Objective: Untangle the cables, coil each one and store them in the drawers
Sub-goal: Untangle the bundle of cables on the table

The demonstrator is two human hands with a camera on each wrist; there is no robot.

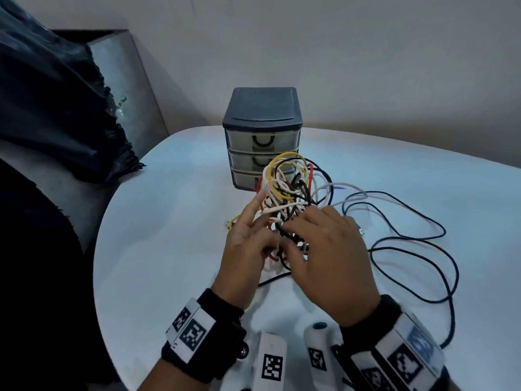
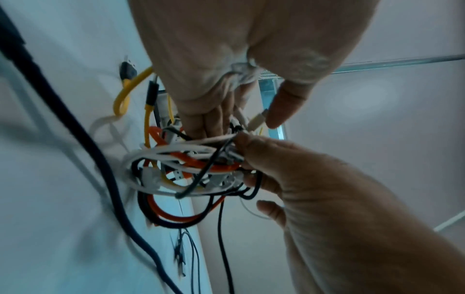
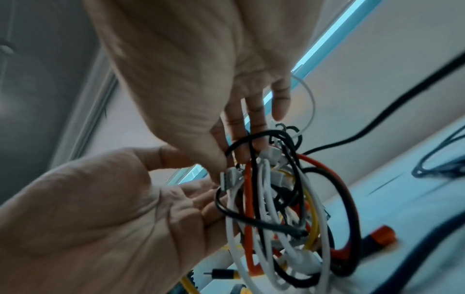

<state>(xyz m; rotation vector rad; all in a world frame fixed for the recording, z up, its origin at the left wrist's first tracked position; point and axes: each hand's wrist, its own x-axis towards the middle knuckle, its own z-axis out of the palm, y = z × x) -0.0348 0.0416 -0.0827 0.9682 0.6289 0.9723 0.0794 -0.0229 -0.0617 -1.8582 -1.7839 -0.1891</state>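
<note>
A tangle of white, yellow, red and black cables (image 1: pixel 287 190) is held up just in front of the drawer unit (image 1: pixel 262 136). My left hand (image 1: pixel 263 231) grips its near left side, index finger straight up and the other fingers curled into the strands; the left wrist view shows these fingers (image 2: pixel 208 121) in the bundle. From the right, my right hand (image 1: pixel 291 235) reaches in. In the right wrist view its thumb and fingers pinch a white USB plug (image 3: pixel 229 178) at the edge of the tangle (image 3: pixel 281 208).
The small dark unit has three translucent drawers, all closed. Long dark cable loops (image 1: pixel 408 244) trail over the white table (image 1: pixel 169 249) to the right, reaching its right edge. A yellow cable end (image 1: pixel 229 222) lies left of my hands. Dark cloth (image 1: pixel 56 108) drapes at the far left.
</note>
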